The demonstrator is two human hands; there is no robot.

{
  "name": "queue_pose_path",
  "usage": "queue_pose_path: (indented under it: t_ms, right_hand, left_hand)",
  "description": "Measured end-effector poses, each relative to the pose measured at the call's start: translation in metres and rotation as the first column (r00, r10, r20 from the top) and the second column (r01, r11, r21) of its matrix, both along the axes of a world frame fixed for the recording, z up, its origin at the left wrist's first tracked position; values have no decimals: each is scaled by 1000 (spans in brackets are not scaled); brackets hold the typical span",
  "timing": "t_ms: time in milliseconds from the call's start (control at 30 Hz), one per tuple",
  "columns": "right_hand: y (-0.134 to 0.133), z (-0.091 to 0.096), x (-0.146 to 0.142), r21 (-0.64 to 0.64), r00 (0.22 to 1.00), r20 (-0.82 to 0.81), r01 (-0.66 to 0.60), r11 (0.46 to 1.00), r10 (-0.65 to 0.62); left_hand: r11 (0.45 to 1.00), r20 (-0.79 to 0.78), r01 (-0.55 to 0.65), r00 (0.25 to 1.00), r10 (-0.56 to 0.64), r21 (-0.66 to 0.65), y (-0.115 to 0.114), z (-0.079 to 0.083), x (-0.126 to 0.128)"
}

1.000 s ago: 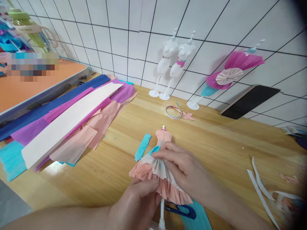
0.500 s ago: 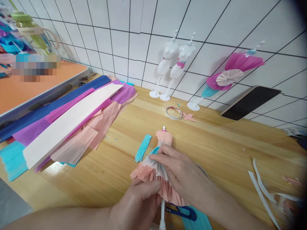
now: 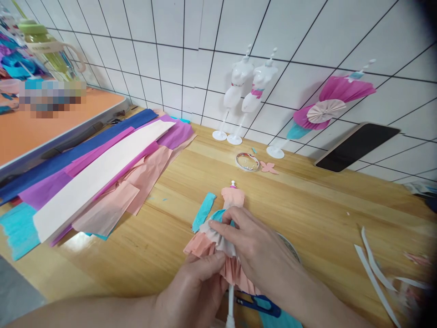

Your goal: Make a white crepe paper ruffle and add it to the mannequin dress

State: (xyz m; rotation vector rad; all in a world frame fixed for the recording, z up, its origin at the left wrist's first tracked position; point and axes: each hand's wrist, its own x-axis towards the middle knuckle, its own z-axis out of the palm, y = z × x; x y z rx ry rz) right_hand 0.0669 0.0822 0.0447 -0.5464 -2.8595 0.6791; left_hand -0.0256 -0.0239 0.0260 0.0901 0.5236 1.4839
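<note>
A small mannequin (image 3: 233,197) on a white stand leans toward me, dressed in peach crepe paper with a ruffled skirt (image 3: 201,243). A white ruffle and a turquoise band circle its waist. My left hand (image 3: 201,278) holds the peach skirt from below, thumb on top. My right hand (image 3: 246,232) presses finger and thumb on the white ruffle (image 3: 218,237) at the waist; its other fingers curl out of sight. Left of the mannequin lies a turquoise paper strip (image 3: 204,212). Under my wrists, blue-handled snips (image 3: 261,304) rest partly hidden on turquoise paper (image 3: 283,316).
Stacked crepe paper (image 3: 102,168) lies at left beside an orange board (image 3: 102,100). Two bare mannequins (image 3: 235,91) and a dressed one (image 3: 327,109) stand by the tiled wall, near a phone (image 3: 358,148). A tape ring (image 3: 247,162) sits mid-table; white strips (image 3: 375,273) lie right.
Both hands have shifted slightly left with the skirt. My right finger and thumb have moved a little along the waist, and more of the round object behind my right wrist shows.
</note>
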Motion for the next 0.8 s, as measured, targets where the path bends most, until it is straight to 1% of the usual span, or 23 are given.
queue_pose_path:
  t_ms: [167, 267, 367, 433, 500, 567, 667, 733, 800]
  right_hand:
    - [5, -1, 6, -31, 990, -133, 37, 999, -41]
    - [6, 1, 9, -72, 988, -147, 41, 997, -51]
    - [10, 4, 4, -115, 983, -172, 38, 993, -58]
    - [17, 6, -4, -102, 982, -186, -1, 995, -18]
    - [25, 9, -16, -49, 984, -166, -78, 996, 69]
    - [31, 10, -28, -12, 980, -103, -174, 985, 172]
    - [36, 11, -39, -10, 959, -15, -282, 959, 282]
    - [36, 10, -40, -6, 956, -6, -294, 956, 294]
    - [36, 9, -35, -6, 956, -34, -291, 957, 291]
  left_hand:
    - [1000, 12, 10, 1000, -10, 3, 0, -1, -1]
    - [1000, 11, 8, 1000, -8, 12, -1, -2, -1]
    - [1000, 18, 21, 1000, -21, 0, -1, -3, 0]
    - [1000, 26, 0, 1000, -1, 11, 1, -5, 0]
    - [1000, 29, -29, 999, 28, 8, 2, -6, 1]
    - [998, 27, -65, 998, 65, -13, 4, -6, 1]
    - [995, 12, -93, 996, 93, -37, 4, -4, 0]
    - [996, -2, -78, 997, 78, -45, 4, -2, -1]
    - [998, -17, -60, 998, 60, -36, 4, -1, -2]
